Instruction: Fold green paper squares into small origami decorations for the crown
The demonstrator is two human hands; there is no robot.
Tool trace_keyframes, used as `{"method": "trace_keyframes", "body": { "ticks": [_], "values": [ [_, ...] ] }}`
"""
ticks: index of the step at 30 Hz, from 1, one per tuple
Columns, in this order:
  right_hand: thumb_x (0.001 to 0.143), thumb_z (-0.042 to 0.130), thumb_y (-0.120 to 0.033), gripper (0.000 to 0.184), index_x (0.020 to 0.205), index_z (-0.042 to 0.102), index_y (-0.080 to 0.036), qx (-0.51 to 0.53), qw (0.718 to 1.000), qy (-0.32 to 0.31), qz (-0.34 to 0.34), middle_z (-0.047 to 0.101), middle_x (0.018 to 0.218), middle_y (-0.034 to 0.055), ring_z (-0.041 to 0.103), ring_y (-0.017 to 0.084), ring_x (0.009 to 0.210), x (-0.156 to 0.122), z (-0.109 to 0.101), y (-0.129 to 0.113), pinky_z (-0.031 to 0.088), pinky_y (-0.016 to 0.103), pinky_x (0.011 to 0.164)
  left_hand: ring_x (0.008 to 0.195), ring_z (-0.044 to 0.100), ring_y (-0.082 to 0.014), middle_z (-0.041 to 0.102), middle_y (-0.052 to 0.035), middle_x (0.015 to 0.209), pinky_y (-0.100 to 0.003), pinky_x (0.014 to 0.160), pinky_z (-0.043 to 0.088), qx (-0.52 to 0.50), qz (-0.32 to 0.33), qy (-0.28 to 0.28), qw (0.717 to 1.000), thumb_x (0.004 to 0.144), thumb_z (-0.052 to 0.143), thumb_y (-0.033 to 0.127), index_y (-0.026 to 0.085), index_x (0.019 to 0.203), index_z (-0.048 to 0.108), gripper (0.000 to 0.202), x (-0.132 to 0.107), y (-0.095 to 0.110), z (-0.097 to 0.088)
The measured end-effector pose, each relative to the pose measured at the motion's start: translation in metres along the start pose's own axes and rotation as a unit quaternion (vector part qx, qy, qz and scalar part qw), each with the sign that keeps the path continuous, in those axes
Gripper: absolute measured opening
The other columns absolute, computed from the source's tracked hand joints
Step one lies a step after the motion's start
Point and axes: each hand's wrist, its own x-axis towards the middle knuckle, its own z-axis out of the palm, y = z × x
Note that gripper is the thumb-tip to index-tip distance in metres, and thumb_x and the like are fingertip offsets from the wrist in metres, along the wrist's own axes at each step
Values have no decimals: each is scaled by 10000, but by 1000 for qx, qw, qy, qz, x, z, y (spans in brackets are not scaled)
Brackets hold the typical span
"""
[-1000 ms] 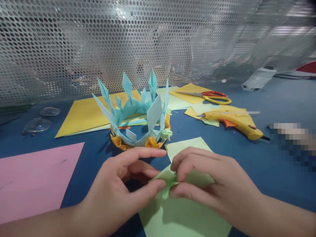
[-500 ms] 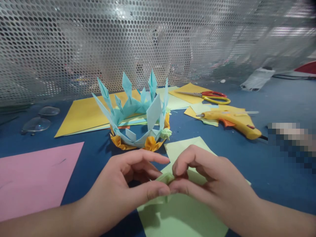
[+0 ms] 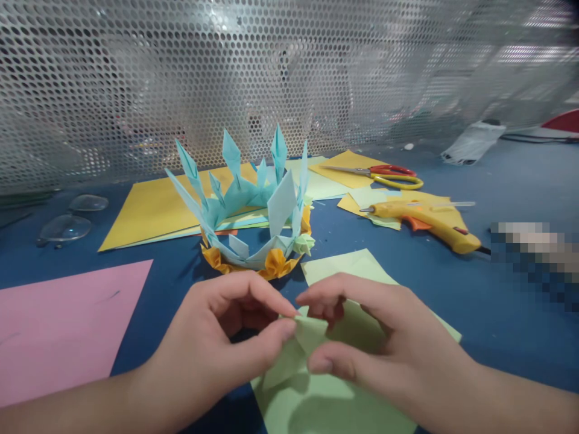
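A small folded piece of light green paper is pinched between the thumb and index finger of my left hand. Close on its right side, my right hand has its thumb and fingers spread apart around the piece. Its rear fingertips pass behind the paper, so any contact there is hidden. Beneath both hands lies a light green sheet. Just beyond them stands a light blue folded-paper crown with upright points and orange and green paper flowers around its base.
A yellow hot glue gun rests on paper scraps at right, with scissors behind it. A pink sheet lies at left, near glasses. Yellow paper sits behind the crown, before a perforated metal screen.
My right thumb and index finger have parted from the green piece. The piece has turned and shows a flatter, pointed face, still in my left hand's pinch.
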Motion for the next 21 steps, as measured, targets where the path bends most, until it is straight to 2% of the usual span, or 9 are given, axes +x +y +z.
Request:
{"method": "trace_keyframes", "body": {
  "ticks": [3, 5, 9, 12, 15, 21],
  "values": [
    [784, 744, -243, 147, 689, 632, -229, -10, 1000, -6, 21, 640, 653, -48, 576, 119, 589, 2, 1, 0, 459, 206, 554, 701, 703, -114, 766, 49, 750, -143, 636, 554, -28, 27, 17, 999, 738, 761, 138, 256, 694, 716, 133, 0, 2, 0],
    [801, 709, -203, 159, 663, 633, -226, 10, 999, -1, 37, 661, 643, -53, 589, 112, 587, 3, 1, 0, 463, 197, 566, 726, 710, -110, 768, 59, 753, -138, 666, 557, -39, 46, 25, 998, 729, 759, 107, 255, 658, 710, 171, 1, 3, 0],
    [765, 716, -167, 140, 656, 661, -235, 46, 997, 47, 49, 676, 626, -68, 599, 101, 573, 5, 1, 0, 481, 173, 578, 721, 690, -107, 758, 61, 755, -146, 669, 536, -14, 56, 29, 998, 718, 756, 90, 257, 639, 710, 190, 0, 1, -1],
    [749, 709, -134, 178, 610, 658, -234, 23, 997, 65, 34, 622, 559, -63, 552, 104, 509, 4, -1, -2, 491, 186, 559, 714, 661, -108, 721, 62, 736, -159, 664, 516, 8, 60, 24, 998, 718, 736, 71, 250, 629, 685, 206, 1, 0, -2],
    [763, 679, -121, 194, 606, 672, -234, -8, 999, 51, 14, 608, 538, -44, 529, 113, 480, 1, -2, -3, 490, 197, 524, 704, 648, -110, 702, 60, 733, -169, 666, 511, 25, 63, 11, 998, 710, 717, 50, 235, 613, 646, 220, 2, -1, -2],
    [814, 677, -134, 151, 727, 723, -249, -34, 996, 57, -52, 582, 545, -52, 502, 97, 461, -3, -4, 0, 480, 190, 533, 667, 651, -102, 708, 62, 713, -152, 627, 514, 36, 71, 7, 997, 676, 724, 31, 225, 587, 630, 233, -1, -3, -1]
  ]
}}
